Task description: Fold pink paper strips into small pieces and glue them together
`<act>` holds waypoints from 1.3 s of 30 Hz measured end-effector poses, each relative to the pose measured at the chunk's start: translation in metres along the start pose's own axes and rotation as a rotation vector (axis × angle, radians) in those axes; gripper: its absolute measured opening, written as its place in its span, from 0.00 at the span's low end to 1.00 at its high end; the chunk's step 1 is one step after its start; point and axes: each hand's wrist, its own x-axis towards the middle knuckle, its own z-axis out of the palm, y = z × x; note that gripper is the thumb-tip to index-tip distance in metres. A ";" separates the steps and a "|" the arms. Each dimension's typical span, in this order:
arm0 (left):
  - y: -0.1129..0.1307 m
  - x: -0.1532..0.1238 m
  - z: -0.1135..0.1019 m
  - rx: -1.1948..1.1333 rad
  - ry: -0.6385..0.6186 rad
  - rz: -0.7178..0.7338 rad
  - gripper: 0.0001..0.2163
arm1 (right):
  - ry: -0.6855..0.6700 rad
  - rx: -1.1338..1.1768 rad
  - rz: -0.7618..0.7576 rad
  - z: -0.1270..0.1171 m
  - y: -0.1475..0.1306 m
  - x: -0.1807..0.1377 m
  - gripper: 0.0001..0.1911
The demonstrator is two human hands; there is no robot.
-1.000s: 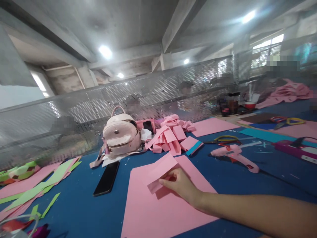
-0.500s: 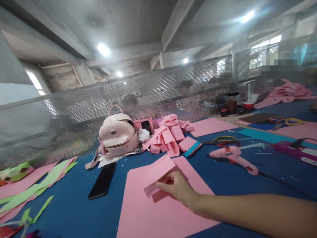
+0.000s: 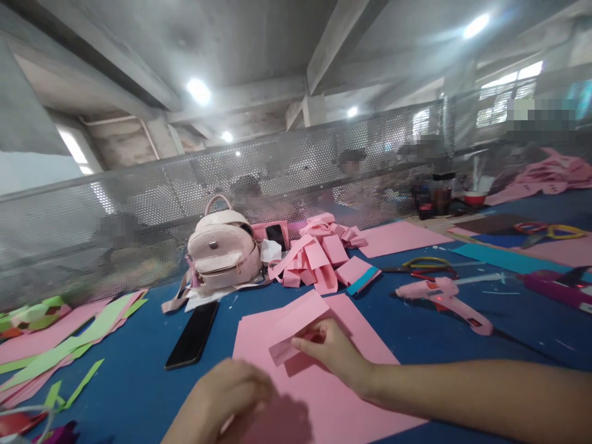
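A folded pink paper piece (image 3: 300,317) is pinched between the thumb and fingers of my right hand (image 3: 335,354). It is held tilted over a large pink sheet (image 3: 342,407), which lies on the blue table. Over the near left part of that sheet is my left hand (image 3: 231,391), its fingers bent and blurred, apart from the folded piece. Motion hides whether anything is in that hand. A shadow falls on the sheet beside it.
A black phone (image 3: 193,336) and a pale backpack (image 3: 224,250) lie left of a pile of pink strips (image 3: 319,253). A pink glue gun (image 3: 444,299) with a cord, and scissors (image 3: 425,267), lie to the right. Green strips (image 3: 69,345) cover the left side.
My left hand has come into view from the bottom, over the near left of the sheet. My right hand still holds the folded paper in place. The view has shifted slightly.
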 end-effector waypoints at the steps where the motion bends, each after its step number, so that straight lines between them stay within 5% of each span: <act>1: -0.007 0.010 0.002 0.023 0.036 -0.012 0.14 | -0.034 0.021 -0.013 0.000 -0.001 0.001 0.25; 4: -0.029 0.038 0.011 0.117 0.268 -0.024 0.12 | -0.112 0.064 -0.026 -0.001 -0.001 0.004 0.26; 9: -0.050 0.070 0.036 0.063 0.333 -0.065 0.03 | -0.042 0.050 -0.099 -0.003 -0.006 0.010 0.26; 17: -0.063 0.096 0.052 -0.014 0.400 -0.061 0.03 | -0.061 0.058 -0.108 -0.010 -0.021 0.021 0.22; 27: -0.073 0.088 0.075 -0.380 0.418 -0.371 0.06 | -0.179 0.029 -0.085 -0.020 -0.008 0.025 0.14; 39: -0.070 0.084 0.078 -0.243 0.420 -0.396 0.05 | -0.020 0.041 0.003 -0.018 -0.004 0.034 0.17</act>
